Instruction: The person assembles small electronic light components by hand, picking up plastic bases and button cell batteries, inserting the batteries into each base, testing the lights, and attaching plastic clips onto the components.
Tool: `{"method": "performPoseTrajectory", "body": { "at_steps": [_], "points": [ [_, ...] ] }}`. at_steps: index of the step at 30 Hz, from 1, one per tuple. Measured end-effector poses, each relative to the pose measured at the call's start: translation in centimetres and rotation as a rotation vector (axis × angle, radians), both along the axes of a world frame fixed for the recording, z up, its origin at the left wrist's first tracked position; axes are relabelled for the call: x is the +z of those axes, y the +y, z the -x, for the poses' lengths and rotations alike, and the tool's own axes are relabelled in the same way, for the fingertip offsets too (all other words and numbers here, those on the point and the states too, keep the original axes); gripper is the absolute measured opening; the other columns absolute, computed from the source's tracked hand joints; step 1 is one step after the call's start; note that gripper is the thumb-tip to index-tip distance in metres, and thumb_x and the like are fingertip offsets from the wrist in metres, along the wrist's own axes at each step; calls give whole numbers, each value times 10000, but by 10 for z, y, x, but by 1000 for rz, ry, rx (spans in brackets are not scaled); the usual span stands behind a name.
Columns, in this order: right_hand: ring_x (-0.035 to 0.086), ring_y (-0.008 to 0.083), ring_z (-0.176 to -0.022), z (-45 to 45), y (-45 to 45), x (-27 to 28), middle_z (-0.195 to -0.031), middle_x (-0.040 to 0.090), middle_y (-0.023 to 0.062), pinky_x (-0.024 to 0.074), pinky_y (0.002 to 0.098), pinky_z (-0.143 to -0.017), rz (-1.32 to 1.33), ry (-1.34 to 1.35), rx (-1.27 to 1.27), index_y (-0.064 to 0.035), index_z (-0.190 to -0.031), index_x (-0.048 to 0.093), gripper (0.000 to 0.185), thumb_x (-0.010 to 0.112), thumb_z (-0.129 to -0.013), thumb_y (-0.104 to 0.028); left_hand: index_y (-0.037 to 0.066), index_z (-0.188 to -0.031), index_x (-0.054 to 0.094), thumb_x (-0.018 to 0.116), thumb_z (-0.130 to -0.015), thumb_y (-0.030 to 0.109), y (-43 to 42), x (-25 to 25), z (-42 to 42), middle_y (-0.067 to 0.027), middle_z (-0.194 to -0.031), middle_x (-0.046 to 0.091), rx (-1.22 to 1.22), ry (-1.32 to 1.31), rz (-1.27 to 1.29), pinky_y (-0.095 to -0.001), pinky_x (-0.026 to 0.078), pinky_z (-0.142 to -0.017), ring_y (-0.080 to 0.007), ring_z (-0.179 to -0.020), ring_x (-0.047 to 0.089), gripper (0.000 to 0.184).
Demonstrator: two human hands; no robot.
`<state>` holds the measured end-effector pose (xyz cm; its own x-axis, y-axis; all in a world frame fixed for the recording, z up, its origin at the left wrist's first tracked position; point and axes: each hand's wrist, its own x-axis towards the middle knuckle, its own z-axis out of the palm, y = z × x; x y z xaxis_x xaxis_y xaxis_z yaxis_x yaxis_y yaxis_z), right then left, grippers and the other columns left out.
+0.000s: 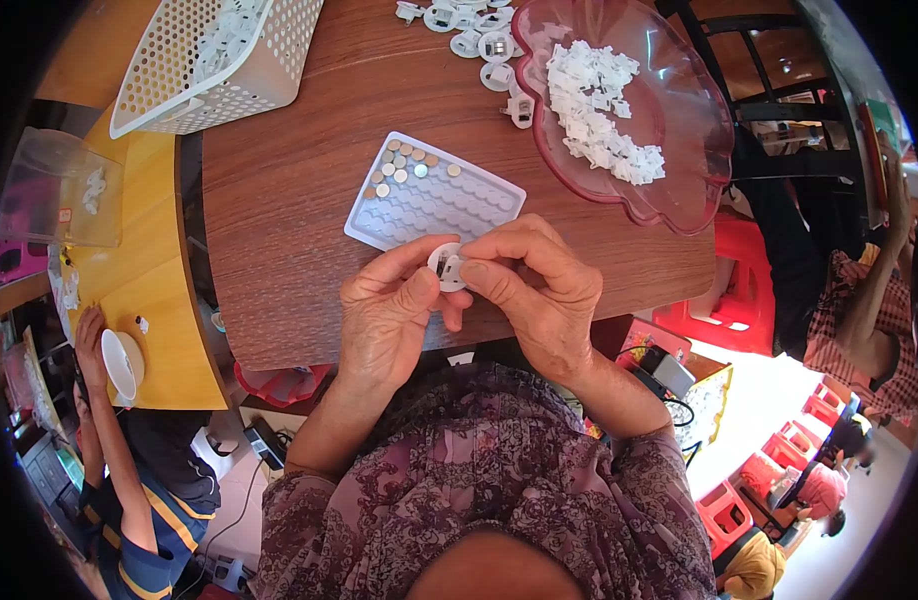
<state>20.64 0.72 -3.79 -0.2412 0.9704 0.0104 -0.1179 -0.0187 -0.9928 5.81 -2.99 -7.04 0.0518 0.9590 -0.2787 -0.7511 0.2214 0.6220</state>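
Between my two hands is a small round white plastic part with dark and metallic bits in its middle. My left hand pinches its left edge with thumb and fingers. From the other side, the thumb and forefinger of my right hand press on it; whether they hold a smaller piece is hidden. Just beyond my hands lies a pale blister tray on the brown table, with several round button cells in its upper left part.
A white perforated basket with white parts stands at the back left. At the back right, a pink scalloped bowl holds small white pieces, beside several round white parts. A co-worker's arms are near a white bowl at left.
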Motion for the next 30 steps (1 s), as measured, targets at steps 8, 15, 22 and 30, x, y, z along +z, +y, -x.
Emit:
{"method": "performPoseTrajectory", "body": {
  "at_steps": [8, 15, 22, 30],
  "points": [
    [565, 114, -808, 3, -1, -1, -914, 575, 66, 459, 229, -704, 27, 31, -33, 26, -922, 653, 119, 653, -804, 24, -76, -1136, 561, 640, -848, 138, 1, -1, -2, -173, -1003, 629, 2, -1, -8, -296, 503, -558, -222, -746, 642, 367],
    [578, 110, -757, 2, 0, -3, -896, 563, 70, 460, 230, -663, 29, 51, 14, 27, -914, 656, 110, 646, -805, 37, -76, -1134, 563, 637, -850, 134, 1, -2, 0, -170, -1002, 630, -7, 0, 8, -296, 506, -562, -216, -744, 638, 361],
    [538, 138, -718, -2, 3, -12, -830, 563, 66, 430, 241, -586, -508, -432, -37, -16, -910, 678, 180, 705, -736, 17, -80, -1136, 564, 620, -862, 113, 0, -1, -1, -171, -1002, 629, 5, 16, 11, -296, 511, -569, -218, -745, 636, 339],
    [539, 158, -764, 5, 2, -18, -857, 560, 72, 453, 240, -565, -535, -428, -86, -9, -929, 650, 226, 710, -717, 37, -92, -1124, 572, 601, -872, 81, -1, 1, -2, -173, -1019, 620, 36, 113, -4, -299, 514, -594, -208, -738, 618, 307]
  ]
}}
